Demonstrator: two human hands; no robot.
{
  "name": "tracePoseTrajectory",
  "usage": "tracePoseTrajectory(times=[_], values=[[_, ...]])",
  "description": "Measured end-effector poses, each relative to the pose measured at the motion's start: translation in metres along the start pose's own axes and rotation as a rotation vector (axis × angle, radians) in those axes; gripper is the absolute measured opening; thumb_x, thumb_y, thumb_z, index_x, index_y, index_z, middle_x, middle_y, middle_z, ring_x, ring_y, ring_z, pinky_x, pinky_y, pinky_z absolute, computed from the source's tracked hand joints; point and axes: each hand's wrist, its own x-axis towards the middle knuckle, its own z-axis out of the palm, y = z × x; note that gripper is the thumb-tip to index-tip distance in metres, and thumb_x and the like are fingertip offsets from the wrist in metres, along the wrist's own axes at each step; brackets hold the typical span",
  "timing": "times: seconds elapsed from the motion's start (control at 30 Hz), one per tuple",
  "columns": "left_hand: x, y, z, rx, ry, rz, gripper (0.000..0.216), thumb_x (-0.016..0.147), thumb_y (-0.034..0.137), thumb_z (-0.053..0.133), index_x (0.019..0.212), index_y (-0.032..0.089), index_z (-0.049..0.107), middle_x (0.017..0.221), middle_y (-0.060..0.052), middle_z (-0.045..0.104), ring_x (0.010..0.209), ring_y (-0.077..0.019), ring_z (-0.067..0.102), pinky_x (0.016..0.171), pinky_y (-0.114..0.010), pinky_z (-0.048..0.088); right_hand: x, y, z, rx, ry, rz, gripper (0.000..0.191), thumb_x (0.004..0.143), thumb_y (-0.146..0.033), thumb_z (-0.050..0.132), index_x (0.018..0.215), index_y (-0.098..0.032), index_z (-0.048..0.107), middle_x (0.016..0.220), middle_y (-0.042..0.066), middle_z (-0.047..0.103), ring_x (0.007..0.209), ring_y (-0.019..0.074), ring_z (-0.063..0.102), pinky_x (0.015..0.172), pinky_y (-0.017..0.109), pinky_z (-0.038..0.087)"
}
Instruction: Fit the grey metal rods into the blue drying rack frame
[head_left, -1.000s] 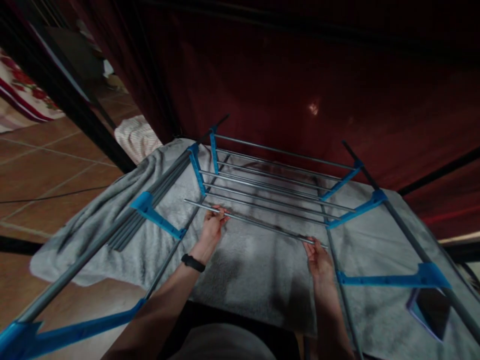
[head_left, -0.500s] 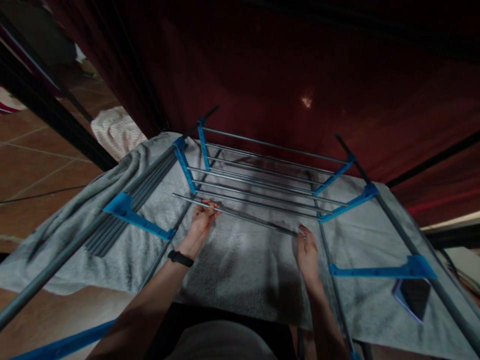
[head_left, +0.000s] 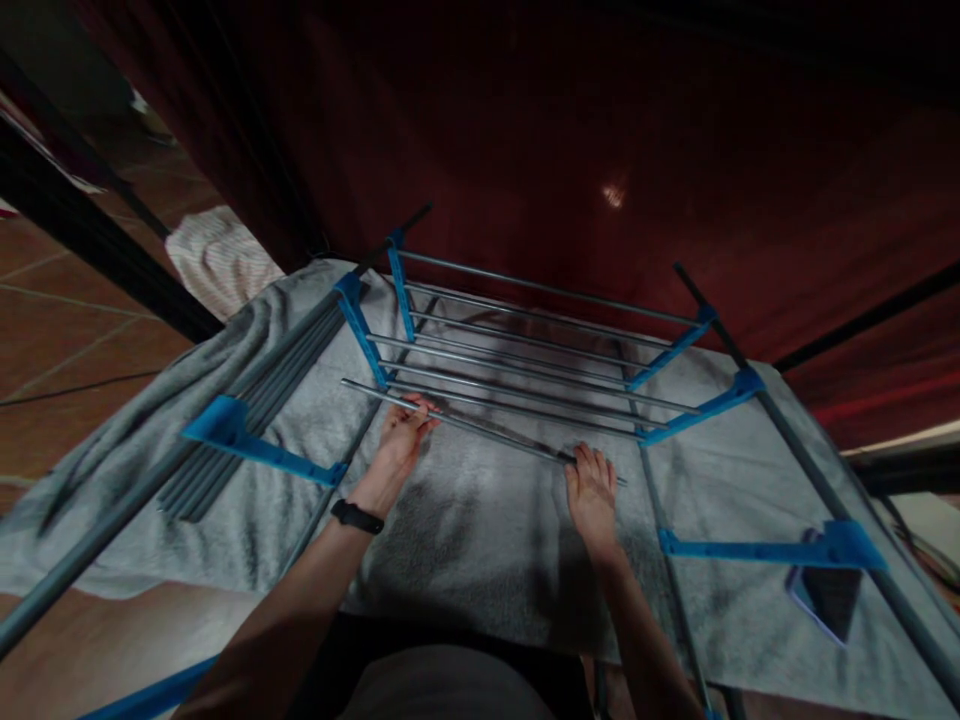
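A loose thin metal rod (head_left: 487,431) lies across in front of a drying-rack frame with blue plastic brackets (head_left: 365,330) and several fitted rods (head_left: 525,365). My left hand (head_left: 401,438), with a black band at the wrist, pinches the rod near its left end. My right hand (head_left: 590,492) has its fingers curled over the rod near its right end. Under everything is a grey towel (head_left: 465,530).
Grey frame poles (head_left: 810,460) run down both sides with more blue brackets (head_left: 765,548). A bundle of spare rods (head_left: 247,410) lies on the towel at left. A dark phone (head_left: 821,595) rests at right. A dark red curtain (head_left: 600,150) hangs behind; tiled floor (head_left: 67,350) at left.
My right hand shifted left along the rod and its fingers closed over it. The left hand kept its pinch. The view drifted slightly.
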Motion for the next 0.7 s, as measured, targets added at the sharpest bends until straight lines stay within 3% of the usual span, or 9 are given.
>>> tracePoseTrajectory(times=[0.27,0.47,0.57,0.7], values=[[-0.007,0.005,-0.003,-0.026,-0.078,0.014,0.031,0.079,0.012,0.089,0.101,0.023,0.071,0.088,-0.001,0.076,0.085,-0.0174,0.075,0.081,-0.029,0.060,-0.004,0.023,-0.004,-0.272,-0.048,-0.172,0.049,0.106,-0.056,0.044,0.128,-0.024,0.074,0.139,0.015,0.076,0.137,0.0335,0.062,0.130,0.063,0.032],[-0.014,0.017,-0.004,-0.160,-0.177,-0.014,0.043,0.078,0.023,0.097,0.112,0.021,0.069,0.097,-0.006,0.079,0.092,-0.0222,0.080,0.090,-0.035,0.062,-0.006,0.043,-0.011,-0.345,-0.062,-0.263,0.056,0.105,-0.066,0.041,0.116,-0.025,0.077,0.110,0.016,0.080,0.110,0.0366,0.072,0.114,0.061,0.046],[-0.013,0.028,-0.004,-0.174,-0.160,0.014,0.039,0.083,0.027,0.094,0.112,0.019,0.070,0.096,-0.007,0.080,0.091,-0.0225,0.081,0.088,-0.035,0.062,-0.006,0.051,-0.016,-0.330,-0.054,-0.274,0.063,0.104,-0.074,0.039,0.119,-0.024,0.075,0.110,0.017,0.081,0.108,0.0389,0.073,0.107,0.061,0.049],[-0.009,0.041,-0.003,-0.198,-0.083,0.057,0.039,0.081,0.020,0.094,0.111,0.018,0.069,0.092,-0.006,0.080,0.087,-0.0212,0.080,0.085,-0.034,0.063,-0.004,0.066,-0.030,-0.273,-0.061,-0.266,0.070,0.099,-0.084,0.041,0.113,-0.024,0.074,0.113,0.017,0.081,0.108,0.0390,0.074,0.105,0.061,0.050]])
